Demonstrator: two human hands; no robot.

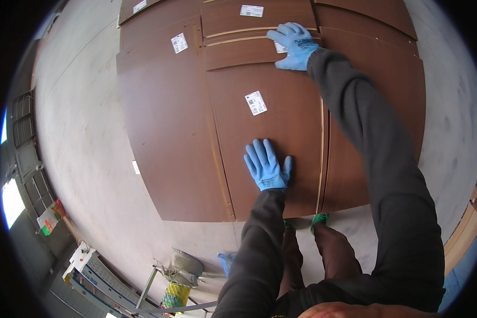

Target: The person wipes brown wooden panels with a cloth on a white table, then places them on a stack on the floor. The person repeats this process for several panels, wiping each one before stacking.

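Observation:
My left hand (pixel 267 167), in a blue glove, lies flat with its fingers spread on a large brown panel (pixel 270 127) with a white label (pixel 256 103). Farther off, my right hand (pixel 297 46) rests with fingers apart over the right end of a narrow brown panel (pixel 236 53). That hand partly covers another white label (pixel 280 47). The narrow panel lies across the far part of the large one, and its far edge shows a pale line. Neither hand is closed around anything.
Wide brown panels lie on the left (pixel 169 132) and right (pixel 376 122), with more at the far side. A grey floor (pixel 85 106) surrounds them. At lower left stand a white-and-blue cabinet (pixel 98 281) and a metal frame with bags (pixel 185 265). Timber (pixel 464 228) sits at the right.

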